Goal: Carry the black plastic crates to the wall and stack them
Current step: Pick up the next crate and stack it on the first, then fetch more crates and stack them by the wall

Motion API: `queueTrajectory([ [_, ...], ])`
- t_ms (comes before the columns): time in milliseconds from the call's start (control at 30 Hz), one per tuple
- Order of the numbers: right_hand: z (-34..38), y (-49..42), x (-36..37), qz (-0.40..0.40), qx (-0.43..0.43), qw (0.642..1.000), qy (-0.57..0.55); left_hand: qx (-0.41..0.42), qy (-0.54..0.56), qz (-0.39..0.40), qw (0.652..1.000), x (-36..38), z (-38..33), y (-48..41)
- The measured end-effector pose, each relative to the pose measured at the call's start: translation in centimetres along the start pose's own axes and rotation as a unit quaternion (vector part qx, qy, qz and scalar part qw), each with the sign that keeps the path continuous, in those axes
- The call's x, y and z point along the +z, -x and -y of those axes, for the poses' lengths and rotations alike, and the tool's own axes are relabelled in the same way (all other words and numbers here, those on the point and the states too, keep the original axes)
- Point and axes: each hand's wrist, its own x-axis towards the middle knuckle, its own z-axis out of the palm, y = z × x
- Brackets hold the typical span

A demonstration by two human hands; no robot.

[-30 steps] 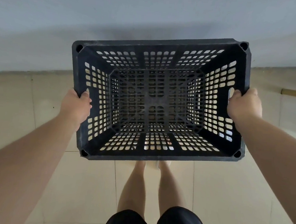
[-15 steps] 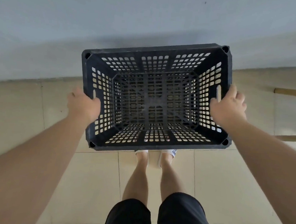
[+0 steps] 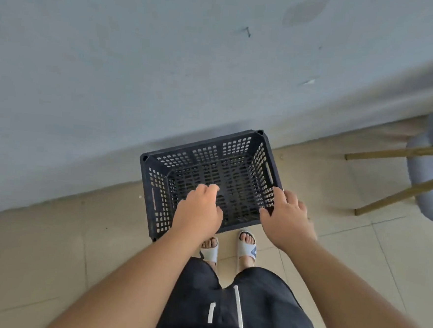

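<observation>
One black plastic crate [image 3: 235,170] with perforated walls stands upright on the tiled floor, its far side close against the grey wall [image 3: 140,69]. No other crate is in view. My left hand [image 3: 198,210] hovers over the crate's near left part with loosely curled fingers and nothing in it. My right hand [image 3: 287,216] is by the crate's near right corner, fingers spread, holding nothing; whether the thumb touches the rim I cannot tell. The crate's near rim is hidden behind both hands.
A chair [image 3: 429,178] with a grey-blue seat and gold legs stands at the right, near the wall. My feet in white slippers [image 3: 247,245] are right behind the crate. Beige floor tiles [image 3: 37,248] stretch to the left.
The crate went down from chest height to the floor at the wall. Both hands let go of its side handles and drew back above its near edge.
</observation>
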Motion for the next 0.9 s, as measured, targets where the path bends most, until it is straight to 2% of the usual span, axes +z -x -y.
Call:
queueTrajectory([
  [100, -0.7, 3.9, -1.3, -0.024, 0.033, 0.999, -0.011, 0.063, -0.070, 0.016, 0.995, -2.3, -1.0, 1.0],
  [233, -1.7, 9.3, -2.0, -0.063, 0.111, 0.991, -0.027, 0.162, -0.167, 0.047, 0.971, -4.5, -2.3, 2.0],
  [500, -4.4, 19.4, -0.7, -0.121, 0.265, 0.947, -0.136, 0.320, -0.208, 0.074, 0.921, -5.2, -6.9, 6.7],
  [700, -8.6, 26.5, 1.5, -0.166, 0.346, 0.896, -0.224, 0.411, -0.262, 0.081, 0.869, -4.0, -12.5, 12.1],
  [900, -14.9, 34.7, 6.0, -0.203, 0.427, 0.823, -0.314, 0.497, -0.301, 0.086, 0.809, -0.2, -19.8, 19.9],
])
